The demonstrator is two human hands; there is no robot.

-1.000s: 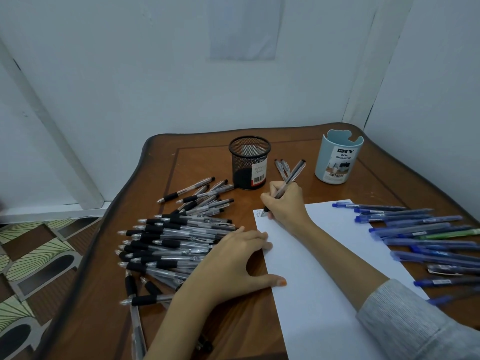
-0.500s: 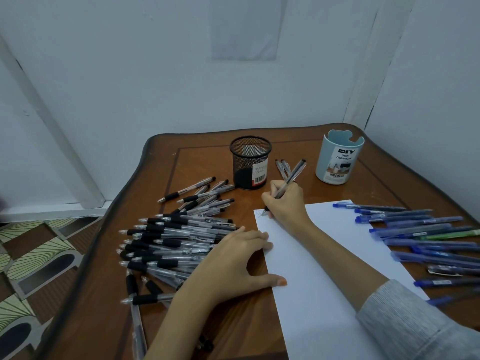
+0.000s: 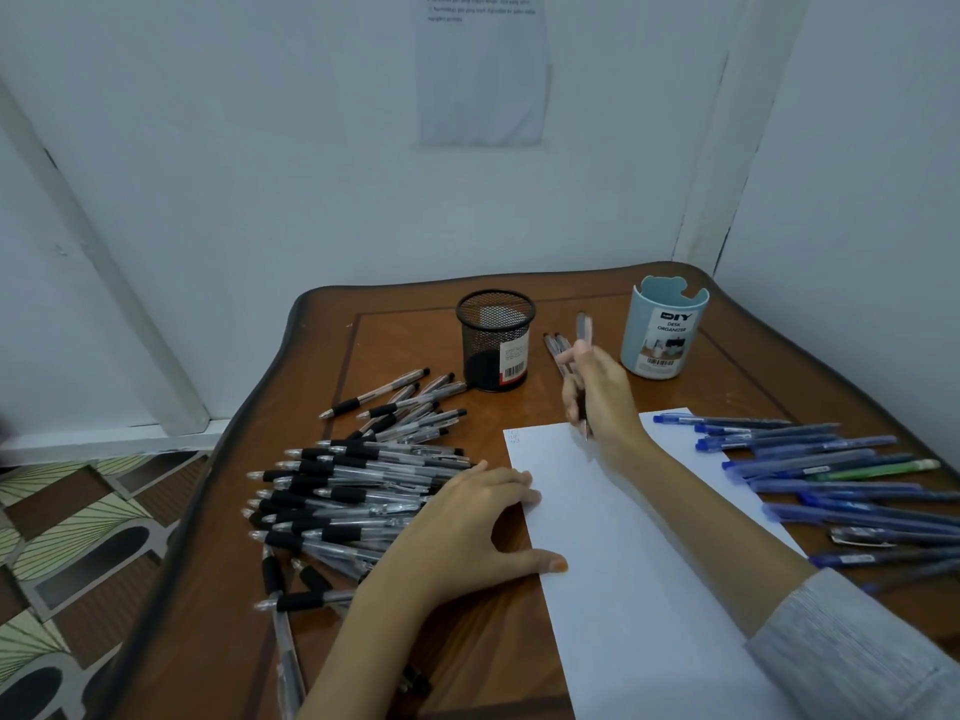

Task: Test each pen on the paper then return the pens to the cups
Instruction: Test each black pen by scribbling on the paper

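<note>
Right hand (image 3: 602, 392) gripping pen (image 3: 584, 356), now lifted off paper (image 3: 623, 537); left hand (image 3: 467, 527) flat, empty, unmoved.

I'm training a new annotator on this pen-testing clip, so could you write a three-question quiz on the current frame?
1. True or false: the black mesh cup already holds several pens.
2. Multiple choice: where does the left hand rest? A) inside the light blue cup B) flat at the left edge of the white paper, beside the black-grip pens C) on the blue pens
3. Fill in: the right hand holds a ____ over the paper's top end.

Key: 1 false, its mesh shows no pens inside. 2 B. 3 pen, gripped and blurred by motion.
</note>
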